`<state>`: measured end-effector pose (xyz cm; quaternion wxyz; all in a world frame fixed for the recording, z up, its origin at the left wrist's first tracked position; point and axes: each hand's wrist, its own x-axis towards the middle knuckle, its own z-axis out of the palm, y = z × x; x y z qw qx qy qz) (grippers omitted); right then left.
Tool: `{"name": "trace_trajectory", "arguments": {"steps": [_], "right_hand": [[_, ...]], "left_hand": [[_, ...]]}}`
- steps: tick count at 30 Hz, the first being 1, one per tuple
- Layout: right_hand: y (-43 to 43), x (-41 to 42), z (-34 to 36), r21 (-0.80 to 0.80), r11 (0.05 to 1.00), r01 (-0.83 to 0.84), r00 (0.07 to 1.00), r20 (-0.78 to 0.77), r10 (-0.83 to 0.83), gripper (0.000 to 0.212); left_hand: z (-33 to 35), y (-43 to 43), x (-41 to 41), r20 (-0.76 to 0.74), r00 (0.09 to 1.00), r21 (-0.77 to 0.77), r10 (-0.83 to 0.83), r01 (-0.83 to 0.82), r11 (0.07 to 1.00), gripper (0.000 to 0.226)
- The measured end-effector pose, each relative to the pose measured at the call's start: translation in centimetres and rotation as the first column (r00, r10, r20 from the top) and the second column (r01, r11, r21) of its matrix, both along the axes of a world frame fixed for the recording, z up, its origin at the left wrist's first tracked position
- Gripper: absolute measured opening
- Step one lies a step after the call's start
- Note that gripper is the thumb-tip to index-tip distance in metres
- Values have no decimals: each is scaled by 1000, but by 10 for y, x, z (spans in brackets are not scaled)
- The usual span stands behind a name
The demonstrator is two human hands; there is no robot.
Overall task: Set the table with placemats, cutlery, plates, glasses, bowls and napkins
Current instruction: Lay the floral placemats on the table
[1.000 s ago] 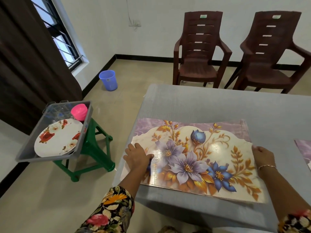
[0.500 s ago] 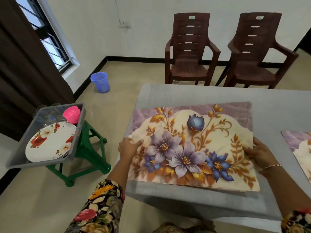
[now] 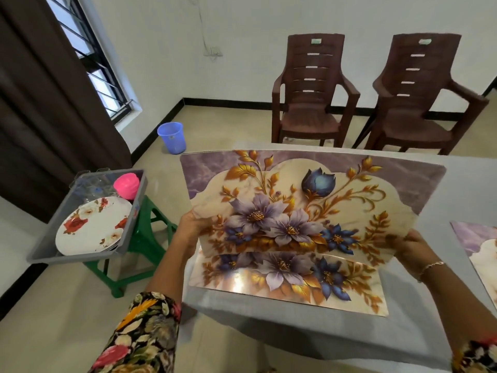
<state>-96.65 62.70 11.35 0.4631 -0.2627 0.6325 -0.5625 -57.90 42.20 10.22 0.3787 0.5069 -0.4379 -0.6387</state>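
Observation:
I hold a floral placemat (image 3: 309,200) up off the grey table (image 3: 322,332), tilted toward me. My left hand (image 3: 189,227) grips its left edge and my right hand (image 3: 414,244) grips its right edge. Under it, a second floral placemat (image 3: 290,275) lies flat near the table's front edge. Another placemat (image 3: 481,246) shows at the far right of the table, cut off by the frame. Left of the table, a grey tray (image 3: 43,251) holds floral plates (image 3: 91,227), a pink bowl (image 3: 126,184) and clear glasses (image 3: 91,183).
The tray rests on a green stool (image 3: 145,238) beside the table's left edge. Two brown plastic chairs (image 3: 309,98) stand beyond the table's far side. A blue bin (image 3: 172,137) sits on the floor near the wall, by a window with a dark curtain.
Both hands have lifted the top placemat off the table and raised it, uncovering a second placemat beneath that stays flat on the table.

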Motion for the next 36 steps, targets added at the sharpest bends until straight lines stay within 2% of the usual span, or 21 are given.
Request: {"name": "trace_trajectory", "arguments": {"steps": [1,3,5,7,9,12,14,15,17,20,21,23,24,26,29,31,33,34,35,36], "right_hand": [[1,3,-4,59,998,-5,999,-49,8,7],[1,5,-9,122,992,-3,994,-111,16,18],[-1,7,-3,89,996,11,995,-103,-2,14],[-4,7,0,41,999,16,998,-62,-13,23],[-8,14,9,22,1000,-7,1000,-26,8,31],[-12,28,14,67,995,-68,998,14,67,89],[-15,42,12,64,990,-126,990,70,121,101],[-18,50,13,73,986,-149,986,82,142,99],[-25,67,18,99,979,-181,979,112,169,84],[-44,92,24,110,976,-188,977,121,174,78],[-53,101,27,108,977,-183,976,136,168,69],[-72,119,28,63,980,-186,966,195,171,32],[-83,128,27,58,982,-182,965,201,167,26],[-107,148,23,57,982,-181,962,217,165,22],[-141,190,18,64,979,-192,958,228,173,22],[-165,218,15,44,980,-192,955,240,176,25],[-188,248,16,37,984,-176,952,262,160,27],[-200,260,13,40,986,-159,953,266,143,27],[-210,276,14,36,990,-137,952,280,122,26],[-220,291,15,28,993,-116,952,289,103,22]], "left_hand": [[0,2,0,23,1000,6,6,-6,1000,26],[2,7,0,59,998,5,1,-1,1000,23],[6,11,2,89,996,-17,10,-9,1000,20],[12,14,6,112,993,-45,42,-37,998,19],[24,19,15,119,988,-71,96,-88,994,8],[28,27,46,135,972,-84,194,-184,979,12],[25,35,73,151,973,-2,173,-175,985,8],[24,40,85,145,980,59,140,-150,987,10],[24,47,104,122,988,147,94,-112,983,19],[25,45,129,83,990,167,112,-125,978,25],[25,41,138,50,991,172,127,-134,976,28],[25,31,164,-89,984,198,153,-133,971,39],[26,26,177,-185,969,203,164,-126,971,45],[26,12,209,-371,911,188,181,-118,975,60],[6,-13,262,-692,718,57,79,-54,997,76],[-21,-35,296,-796,603,62,57,-12,998,84],[-24,-52,315,-846,532,79,40,51,996,88],[-18,-59,313,-858,514,24,-17,74,997,89],[-11,-70,312,-842,538,-1,-41,75,997,92],[-2,-78,309,-783,621,62,26,37,997,98]]}}
